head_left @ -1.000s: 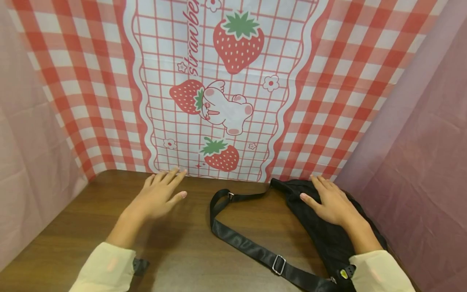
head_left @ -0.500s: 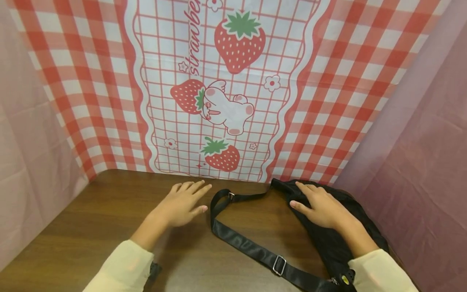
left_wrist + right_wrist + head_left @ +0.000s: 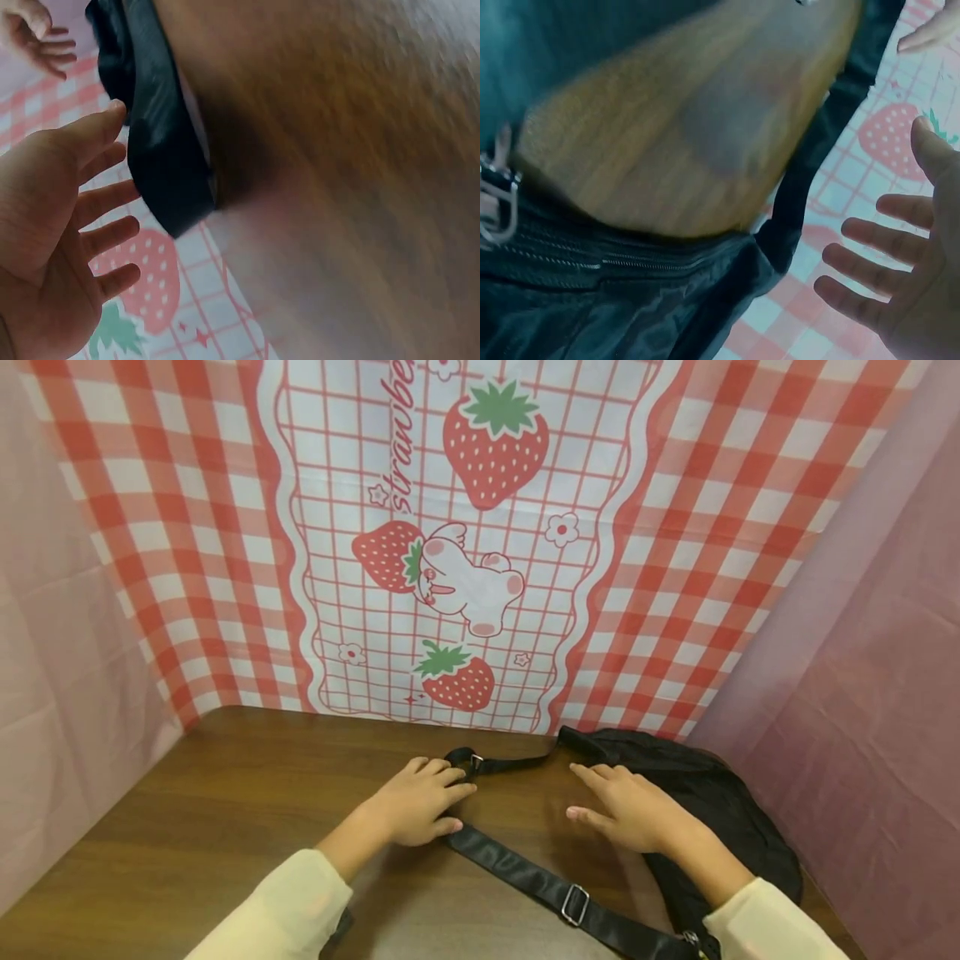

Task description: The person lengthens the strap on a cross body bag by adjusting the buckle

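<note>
Bag (image 3: 735,802) is lying on the table (image 3: 202,827) around 4 o'clock, strap (image 3: 525,872) looping out toward 6. Left hand (image 3: 416,802) is hanging over the strap's bend near 7, can't tell if it's touching. Right hand (image 3: 633,810) is hovering near 5, by the bag's edge. Hands are sitting apart, fingers loosely spread.

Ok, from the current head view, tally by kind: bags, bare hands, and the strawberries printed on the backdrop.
Black bag: 1
Bare hands: 2
Printed strawberries: 3
Total: 6
</note>
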Motion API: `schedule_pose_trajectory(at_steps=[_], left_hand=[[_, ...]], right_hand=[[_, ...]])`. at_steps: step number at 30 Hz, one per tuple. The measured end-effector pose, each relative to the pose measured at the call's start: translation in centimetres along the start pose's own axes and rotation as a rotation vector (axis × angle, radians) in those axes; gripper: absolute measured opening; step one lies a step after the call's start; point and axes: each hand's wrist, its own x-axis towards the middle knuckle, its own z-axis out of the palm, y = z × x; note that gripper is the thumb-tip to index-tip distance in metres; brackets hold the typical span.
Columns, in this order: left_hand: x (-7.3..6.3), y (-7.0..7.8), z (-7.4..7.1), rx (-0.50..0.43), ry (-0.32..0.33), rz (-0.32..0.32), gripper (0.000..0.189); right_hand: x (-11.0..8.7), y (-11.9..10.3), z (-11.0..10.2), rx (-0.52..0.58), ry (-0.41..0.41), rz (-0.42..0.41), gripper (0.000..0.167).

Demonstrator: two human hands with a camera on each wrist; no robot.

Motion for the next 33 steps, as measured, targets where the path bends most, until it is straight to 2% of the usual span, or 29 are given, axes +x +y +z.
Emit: schedule_pose_trajectory(at_steps=[10, 15, 19, 24, 29, 33], left_hand=[[2.0, 3.0, 0.7, 0.107, -0.089, 0.105, 0.044], [2.7, 4.3, 0.8, 0.059, -0.126, 0.139, 0.046], [3.2, 4.7, 1.0, 0.004, -0.141, 0.153, 0.046], [3.6, 4.5, 1.2, -0.104, -0.159, 0.139, 0.043], [3.6, 4.0, 1.3, -0.287, -0.171, 0.121, 0.016], [3.6, 3.5, 1.0, -0.460, -0.156, 0.124, 0.027]], right_hand=[[-0.5, -2.0, 1.3, 0.028, -0.095, -0.104, 0.071], [-1.1, -2.4, 1.9, 0.094, -0.203, -0.085, 0.076], [-1.5, -2.4, 2.5, 0.170, -0.278, -0.087, 0.070], [-2.1, -2.4, 3.3, 0.218, -0.302, -0.114, 0.058], [-2.7, -3.0, 3.6, 0.204, -0.296, -0.125, 0.061], [-3.0, -3.3, 3.8, 0.147, -0.278, -0.121, 0.065]])
